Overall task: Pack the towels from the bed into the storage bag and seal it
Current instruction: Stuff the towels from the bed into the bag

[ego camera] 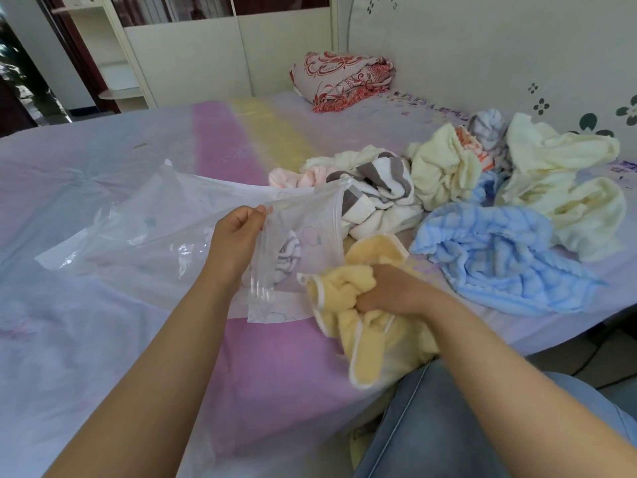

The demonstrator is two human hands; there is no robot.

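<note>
A clear plastic storage bag lies on the bed, its mouth facing right. My left hand pinches the upper lip of the mouth and holds it lifted. My right hand grips a bunched yellow towel just right of the bag's mouth. Seen through the plastic near the mouth is some white and grey striped cloth. A pile of loose towels lies further right: a grey-and-white striped towel, a pink towel, a blue towel and pale cream towels.
The bed sheet is lilac with pink and yellow stripes. A folded red-patterned blanket sits at the far end by the wall. My knee in jeans is at the lower right by the bed's edge. A wardrobe stands behind.
</note>
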